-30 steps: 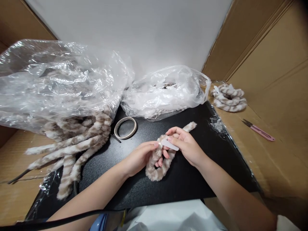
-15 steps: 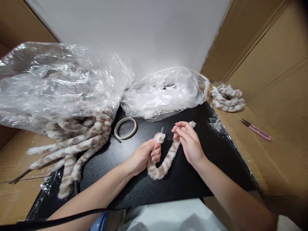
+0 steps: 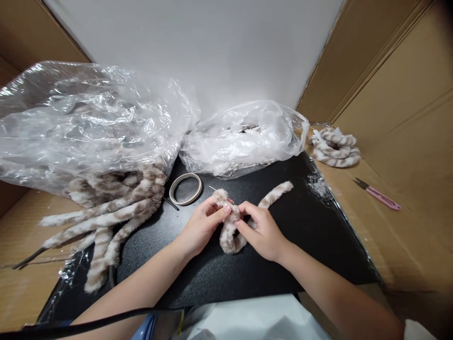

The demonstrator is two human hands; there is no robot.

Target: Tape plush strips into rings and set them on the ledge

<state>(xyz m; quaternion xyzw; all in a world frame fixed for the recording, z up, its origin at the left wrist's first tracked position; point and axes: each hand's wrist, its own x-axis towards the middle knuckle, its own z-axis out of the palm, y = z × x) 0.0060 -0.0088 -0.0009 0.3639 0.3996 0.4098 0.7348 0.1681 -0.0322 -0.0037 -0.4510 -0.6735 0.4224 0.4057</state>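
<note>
A brown-and-white furry tube (image 3: pixel 231 240) curves over the black table, its far end pointing up to the right. My left hand (image 3: pixel 205 219) is closed on it near its upper left end, thumb on top. A thin pale tip sticks out beside that end. My right hand (image 3: pixel 264 231) pinches the same tube just to the right of the left thumb, fingers close to the left hand. Part of the tube is hidden behind my right hand. A roll of tape (image 3: pixel 185 189) lies beyond my left hand.
Several similar furry tubes (image 3: pixel 106 215) spill from a large clear plastic bag (image 3: pixel 88 127) on the left. Another clear bag (image 3: pixel 240 146) with white contents stands at the back. To the right, furry rings (image 3: pixel 336 153) and pink thread snips (image 3: pixel 382 197) lie on cardboard (image 3: pixel 357 212).
My right hand has come left and down from the tube's far part and now grips it beside my left hand. The tube's held end has tilted left.
</note>
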